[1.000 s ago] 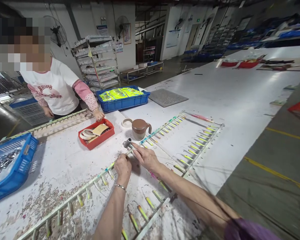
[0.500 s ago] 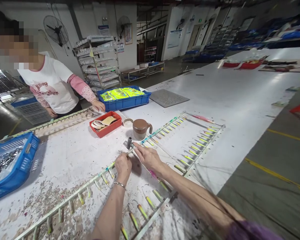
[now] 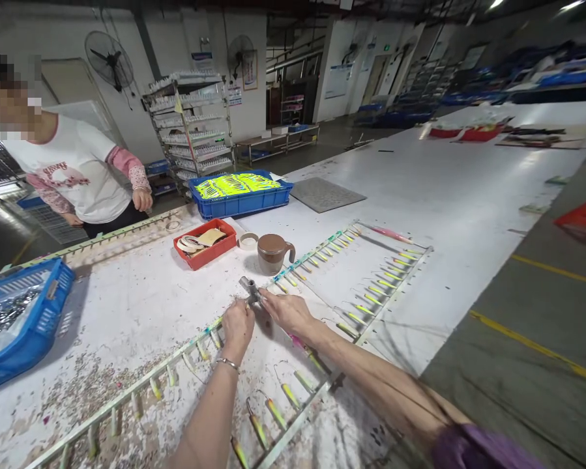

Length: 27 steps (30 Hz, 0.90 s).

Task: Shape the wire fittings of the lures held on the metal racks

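My left hand (image 3: 238, 327) is closed around the end of a pale metal rail (image 3: 148, 378), which bears a row of small yellow-green fishing lures. Right beside it, my right hand (image 3: 289, 314) grips a grey T-shaped metal tool (image 3: 250, 287) at the rail's end; its fingertips are partly hidden behind the tool. Under my right forearm runs a second rail (image 3: 300, 412) with yellow, green and orange lures (image 3: 276, 413), their wire hooks pointing inward. Farther off lies another rack frame (image 3: 395, 296) with similar lures along both sides.
Beyond my hands stand a brown mug (image 3: 272, 253), a tape roll (image 3: 248, 241) and a red tray (image 3: 205, 251). A blue crate (image 3: 241, 203) holds bright yellow pieces; another blue basket (image 3: 53, 306) holds metal parts. A co-worker (image 3: 80, 172) stands across the white table (image 3: 449, 163).
The T-shaped tool has turned, its crossbar now angled differently, with my hands still close together. The co-worker's hand has drawn back from the blue crate. My view has shifted slightly.
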Each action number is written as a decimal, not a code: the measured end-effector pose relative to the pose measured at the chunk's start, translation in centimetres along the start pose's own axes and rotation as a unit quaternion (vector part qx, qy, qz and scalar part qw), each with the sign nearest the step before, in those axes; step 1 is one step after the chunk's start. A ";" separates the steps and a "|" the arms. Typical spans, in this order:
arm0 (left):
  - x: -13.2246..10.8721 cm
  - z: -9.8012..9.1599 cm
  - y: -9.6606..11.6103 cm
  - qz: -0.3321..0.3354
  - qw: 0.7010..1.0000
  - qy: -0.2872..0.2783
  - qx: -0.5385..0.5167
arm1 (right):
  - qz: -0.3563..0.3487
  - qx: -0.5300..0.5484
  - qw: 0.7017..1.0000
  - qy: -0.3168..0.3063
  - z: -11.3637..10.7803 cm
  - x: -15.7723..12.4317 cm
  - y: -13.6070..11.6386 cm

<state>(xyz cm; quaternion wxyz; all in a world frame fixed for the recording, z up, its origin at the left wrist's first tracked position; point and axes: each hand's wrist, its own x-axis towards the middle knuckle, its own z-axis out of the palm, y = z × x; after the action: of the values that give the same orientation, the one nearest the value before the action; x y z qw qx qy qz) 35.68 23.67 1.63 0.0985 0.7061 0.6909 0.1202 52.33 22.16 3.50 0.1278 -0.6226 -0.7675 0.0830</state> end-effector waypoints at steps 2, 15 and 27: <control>0.0 -0.2 0.1 0.000 1.000 -0.004 0.000 | 0.006 0.018 0.998 0.052 0.0 -0.1 0.0; -0.2 1.2 0.0 -0.022 0.997 0.062 -0.040 | 0.011 -0.037 0.998 -0.053 -1.0 0.8 -1.2; -0.8 3.1 1.6 0.051 0.996 0.068 -0.041 | 0.093 0.200 0.969 0.116 3.2 -5.1 5.2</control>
<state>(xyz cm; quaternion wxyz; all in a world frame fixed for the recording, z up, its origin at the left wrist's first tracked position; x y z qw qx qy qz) 38.09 22.93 -0.88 0.0742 0.7263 0.6532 0.2008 57.19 18.40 -1.50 0.3290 -0.6589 -0.6539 0.1735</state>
